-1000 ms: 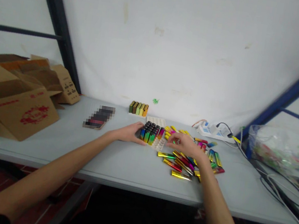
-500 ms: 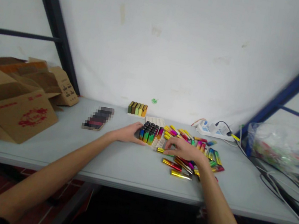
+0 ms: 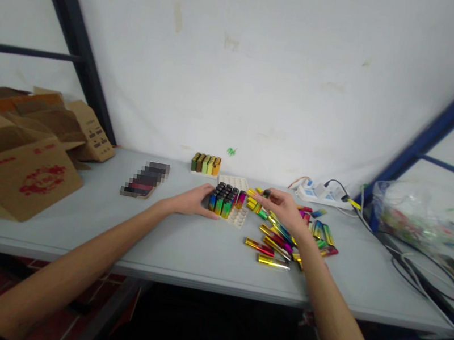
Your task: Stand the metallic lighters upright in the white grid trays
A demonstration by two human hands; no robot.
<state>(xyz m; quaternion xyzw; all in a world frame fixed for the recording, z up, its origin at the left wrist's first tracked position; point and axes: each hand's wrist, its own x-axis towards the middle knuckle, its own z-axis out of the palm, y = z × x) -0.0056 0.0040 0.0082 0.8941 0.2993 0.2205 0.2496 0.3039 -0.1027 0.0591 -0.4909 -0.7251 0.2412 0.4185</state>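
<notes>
Several colourful lighters (image 3: 222,205) with black tops stand upright in a white tray (image 3: 238,218), whose right part shows bare holes. My left hand (image 3: 193,201) rests at the tray's left side, thumb and fingers apart around the corner of the lighter block. Just right of the tray my right hand (image 3: 281,204) is over the back of a loose pile of shiny lighters (image 3: 277,247). Its fingertips are pressed together at a dark-ended lighter (image 3: 267,193).
A second tray of upright lighters (image 3: 206,164) and a bare white tray (image 3: 233,182) are near the wall. Cardboard boxes (image 3: 25,161) and a blurred dark object (image 3: 145,179) lie left. On the right are a power strip (image 3: 321,193), cables and a plastic bag (image 3: 405,212).
My right hand has moved back and to the right, away from the tray's bare holes, to the rear of the pile. My left hand stays beside the lighter block. The view has shifted slightly.
</notes>
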